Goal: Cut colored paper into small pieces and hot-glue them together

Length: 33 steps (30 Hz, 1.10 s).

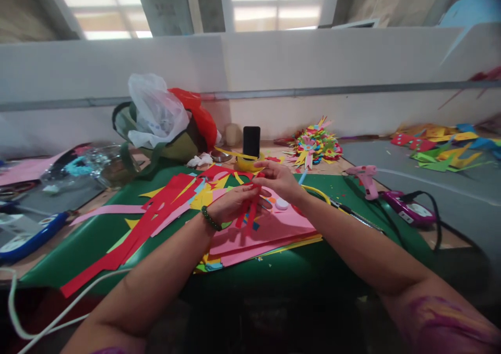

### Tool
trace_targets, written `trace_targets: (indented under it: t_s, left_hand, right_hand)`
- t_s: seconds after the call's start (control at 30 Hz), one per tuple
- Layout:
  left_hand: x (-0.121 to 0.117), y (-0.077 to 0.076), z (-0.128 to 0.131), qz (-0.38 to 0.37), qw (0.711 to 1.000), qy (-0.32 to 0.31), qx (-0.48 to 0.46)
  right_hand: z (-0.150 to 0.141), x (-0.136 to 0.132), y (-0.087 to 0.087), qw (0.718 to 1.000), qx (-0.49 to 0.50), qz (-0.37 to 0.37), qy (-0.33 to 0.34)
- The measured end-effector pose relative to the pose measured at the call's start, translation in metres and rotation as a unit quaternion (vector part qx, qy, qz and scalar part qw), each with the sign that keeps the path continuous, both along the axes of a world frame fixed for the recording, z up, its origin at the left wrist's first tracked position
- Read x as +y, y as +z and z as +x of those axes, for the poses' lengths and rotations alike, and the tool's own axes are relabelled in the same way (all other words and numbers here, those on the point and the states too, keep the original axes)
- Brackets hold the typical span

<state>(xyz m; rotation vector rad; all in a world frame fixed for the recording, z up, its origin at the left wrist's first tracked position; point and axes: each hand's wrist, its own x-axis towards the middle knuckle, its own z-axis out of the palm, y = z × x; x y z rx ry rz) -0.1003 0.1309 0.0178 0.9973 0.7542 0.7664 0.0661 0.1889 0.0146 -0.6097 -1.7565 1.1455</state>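
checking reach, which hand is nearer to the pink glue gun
Right. The right hand is left of the pink glue gun, apart from it; the left hand is farther off, beyond the right hand.

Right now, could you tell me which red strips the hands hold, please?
The short red strips hanging above the pink sheets; the longer red strips lie further left.

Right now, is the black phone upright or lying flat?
Upright: the phone stands taller than wide, its dark face toward the camera, its lower end by a yellow object.
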Motion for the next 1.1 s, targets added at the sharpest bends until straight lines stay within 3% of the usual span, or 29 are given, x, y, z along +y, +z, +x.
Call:
trace_targets:
  t_s: [0.27,0.63,1.1]
  left_hand:
    - [0.002,-0.003,-0.003,0.031,0.999,0.025,0.036]
    - [0.002,-0.006,0.001,0.012,0.999,-0.031,0.022]
    - [0.005,-0.016,0.004,0.038,0.999,-0.029,-0.011]
  right_hand:
    - [0.007,0.01,0.006,0.991,0.047,0.01,-0.124]
    - [0.007,0.014,0.005,0.984,0.068,0.025,-0.16]
    - [0.006,0.011,0.005,0.982,0.075,0.013,-0.172]
